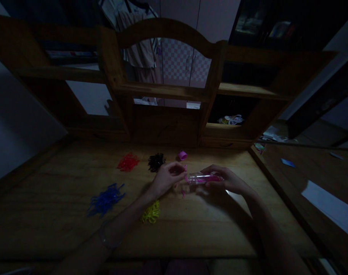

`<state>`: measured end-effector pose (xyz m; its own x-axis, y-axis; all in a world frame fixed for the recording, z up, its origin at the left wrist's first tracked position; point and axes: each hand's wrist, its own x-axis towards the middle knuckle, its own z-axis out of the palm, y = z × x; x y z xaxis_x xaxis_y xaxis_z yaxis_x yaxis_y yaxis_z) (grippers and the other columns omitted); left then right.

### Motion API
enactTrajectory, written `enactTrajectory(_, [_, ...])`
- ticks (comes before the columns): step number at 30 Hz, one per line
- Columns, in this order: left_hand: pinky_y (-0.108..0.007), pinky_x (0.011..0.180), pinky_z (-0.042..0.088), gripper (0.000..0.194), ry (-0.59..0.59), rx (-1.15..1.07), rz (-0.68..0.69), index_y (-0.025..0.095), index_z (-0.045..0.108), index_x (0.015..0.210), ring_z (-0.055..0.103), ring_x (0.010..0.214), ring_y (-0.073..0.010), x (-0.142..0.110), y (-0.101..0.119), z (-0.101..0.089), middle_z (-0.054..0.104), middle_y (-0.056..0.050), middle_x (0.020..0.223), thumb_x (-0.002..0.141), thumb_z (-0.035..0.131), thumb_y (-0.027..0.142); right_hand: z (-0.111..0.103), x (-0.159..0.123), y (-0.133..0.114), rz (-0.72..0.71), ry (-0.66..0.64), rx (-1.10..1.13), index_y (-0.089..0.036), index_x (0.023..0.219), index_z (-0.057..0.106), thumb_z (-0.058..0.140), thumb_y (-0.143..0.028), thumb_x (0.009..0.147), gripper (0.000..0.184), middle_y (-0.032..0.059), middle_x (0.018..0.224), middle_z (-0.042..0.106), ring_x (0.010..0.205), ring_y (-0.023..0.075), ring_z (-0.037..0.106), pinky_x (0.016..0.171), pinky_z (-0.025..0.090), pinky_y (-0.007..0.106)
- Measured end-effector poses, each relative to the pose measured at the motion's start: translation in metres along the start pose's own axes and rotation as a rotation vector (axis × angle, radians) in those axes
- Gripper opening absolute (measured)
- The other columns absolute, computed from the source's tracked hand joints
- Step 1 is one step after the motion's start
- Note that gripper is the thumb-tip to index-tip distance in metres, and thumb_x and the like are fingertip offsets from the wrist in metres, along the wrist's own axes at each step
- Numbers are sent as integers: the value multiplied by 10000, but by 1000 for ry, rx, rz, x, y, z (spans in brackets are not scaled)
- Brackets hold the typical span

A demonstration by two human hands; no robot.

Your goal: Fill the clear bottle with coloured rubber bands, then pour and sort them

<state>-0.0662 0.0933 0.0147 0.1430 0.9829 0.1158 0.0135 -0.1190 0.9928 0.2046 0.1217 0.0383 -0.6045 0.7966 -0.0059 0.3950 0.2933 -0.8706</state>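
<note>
My right hand (pixel 227 179) grips a small clear tube (pixel 204 178) lying sideways, with pink pieces inside it. My left hand (pixel 166 177) is pinched at the tube's open left end, its fingertips closed on a small pink piece (pixel 186 176). Another pink piece (pixel 183 194) lies on the wooden desk (pixel 62 229) just below. A pink cap (pixel 182 155) sits behind the hands.
Piles of small bands lie on the desk: red (pixel 128 162), black (pixel 156 161), blue (pixel 105 199) and yellow (pixel 151 214). A wooden hutch with shelves (pixel 165 91) rises at the back. A side surface at the right carries white paper (pixel 331 208).
</note>
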Motion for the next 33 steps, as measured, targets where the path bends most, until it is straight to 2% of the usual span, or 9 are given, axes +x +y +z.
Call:
enactTrajectory(5, [-327, 843, 558, 161, 77, 25, 23, 161, 744, 816, 712, 839, -194, -5, 1, 5, 761, -51, 869, 707, 800, 266, 7, 4, -3, -6, 25, 94, -233, 1122, 690, 787, -373, 759, 401, 63, 1162, 677, 1074, 253, 640, 944, 501, 395])
enactTrajectory(8, [-334, 888, 543, 74, 65, 156, 157, 192, 770, 838, 712, 890, -198, -9, 2, 4, 769, -47, 915, 786, 735, 231, 8, 4, -2, 32, 67, 142, -234, 1133, 686, 787, -373, 760, 410, 62, 1161, 684, 1092, 262, 634, 958, 494, 410])
enactTrajectory(12, [-319, 858, 538, 119, 14, 354, 378, 209, 763, 911, 684, 913, -181, -12, 3, 2, 739, -49, 951, 870, 652, 207, 9, 4, -3, 50, 71, 200, -241, 1129, 691, 794, -362, 754, 407, 59, 1172, 683, 1113, 268, 624, 985, 479, 423])
enactTrajectory(17, [-345, 865, 526, 135, 25, 458, 534, 219, 744, 931, 624, 958, -188, -12, 6, 3, 668, -62, 960, 906, 615, 251, 10, 4, -5, 39, 63, 231, -242, 1114, 701, 797, -359, 749, 395, 57, 1166, 688, 1111, 270, 625, 997, 469, 432])
enactTrajectory(24, [-312, 876, 503, 116, 112, 426, 512, 208, 733, 909, 590, 948, -164, -11, 11, 3, 571, -42, 979, 885, 650, 286, 10, 4, -5, 59, 60, 266, -245, 1124, 701, 796, -354, 748, 403, 56, 1184, 686, 1134, 268, 612, 1017, 450, 425])
enactTrajectory(29, [-301, 899, 467, 195, 143, 423, 476, 191, 704, 911, 594, 955, -162, -13, 16, 3, 605, -46, 956, 961, 527, 258, 10, 2, -7, 64, 64, 321, -240, 1121, 703, 803, -344, 733, 414, 61, 1206, 678, 1147, 267, 603, 1022, 441, 421])
enactTrajectory(33, [-302, 891, 473, 255, 156, 399, 407, 188, 673, 981, 604, 947, -171, -13, 18, 3, 633, -57, 965, 996, 433, 272, 10, 1, -5, 112, 111, 450, -250, 1159, 684, 768, -354, 763, 418, 69, 1185, 683, 1072, 249, 633, 944, 482, 401])
